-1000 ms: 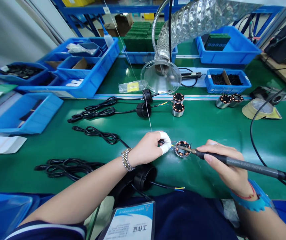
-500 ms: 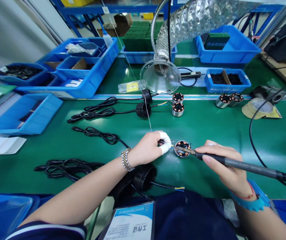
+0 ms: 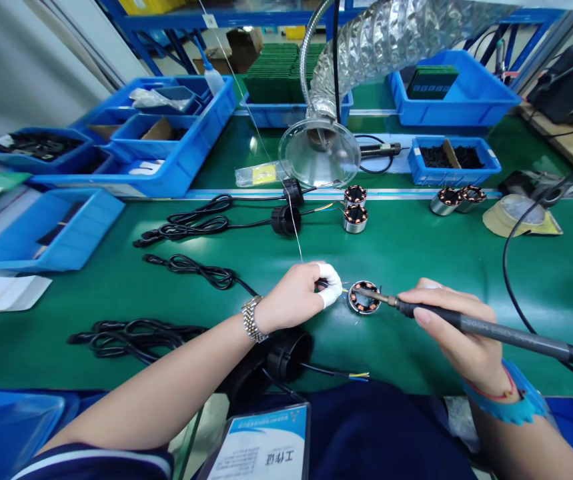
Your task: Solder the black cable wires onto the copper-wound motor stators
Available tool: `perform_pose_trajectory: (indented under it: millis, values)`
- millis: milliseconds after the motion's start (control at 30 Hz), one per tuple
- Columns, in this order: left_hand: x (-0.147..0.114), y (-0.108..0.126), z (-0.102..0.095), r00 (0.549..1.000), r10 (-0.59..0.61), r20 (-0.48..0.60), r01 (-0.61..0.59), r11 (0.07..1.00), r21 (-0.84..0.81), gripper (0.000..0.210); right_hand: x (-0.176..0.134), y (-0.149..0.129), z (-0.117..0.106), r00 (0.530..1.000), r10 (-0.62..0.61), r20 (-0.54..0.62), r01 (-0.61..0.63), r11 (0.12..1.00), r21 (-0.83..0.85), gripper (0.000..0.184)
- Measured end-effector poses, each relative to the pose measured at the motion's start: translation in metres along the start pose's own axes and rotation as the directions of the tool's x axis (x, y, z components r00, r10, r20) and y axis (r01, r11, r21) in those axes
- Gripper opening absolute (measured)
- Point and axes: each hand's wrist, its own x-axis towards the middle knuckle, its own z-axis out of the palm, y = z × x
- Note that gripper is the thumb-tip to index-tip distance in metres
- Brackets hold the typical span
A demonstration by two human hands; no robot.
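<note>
My left hand [image 3: 302,293], with white covers on its fingertips, is pinched on a black cable; thin coloured wire ends [image 3: 345,291] stick out from its fingers. A thin strand of solder wire [image 3: 294,223] comes down from above into this hand. Right beside those fingertips a stator [image 3: 365,298] with copper coils lies on the green bench. My right hand [image 3: 453,320] is closed around the handle of a soldering iron [image 3: 506,337], whose tip reaches over the stator toward the wire ends. Whether the tip touches anything is too small to tell.
A clear fume funnel [image 3: 320,155] hangs ahead. Behind my hands are black caps [image 3: 286,220] with coiled cables and stators [image 3: 355,219]; two more stators [image 3: 445,201] stand right. Another cap [image 3: 291,355] and cable bundle [image 3: 141,337] lie nearest me. Blue bins [image 3: 49,230] line the left.
My right hand has drawn the soldering iron slightly to the right, and its tip has moved back from the wire ends. My left hand is almost still.
</note>
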Motion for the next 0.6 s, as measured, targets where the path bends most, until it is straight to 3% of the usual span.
perform_pose_trajectory:
  millis: [333,600]
  values:
    - [-0.0001,-0.0006,0.0009,1.000,-0.011,-0.005,0.011,1.000,-0.006,0.007,0.0021,0.0007,0.0065,0.998,-0.013,0.060,0.013,1.000,0.000,0.024]
    - [0.0001,-0.0004,0.0009,1.000,-0.005,-0.006,0.005,1.000,-0.008,0.007,0.0004,-0.0014,-0.0013,1.000,-0.011,0.011,0.011,1.000,-0.002,0.023]
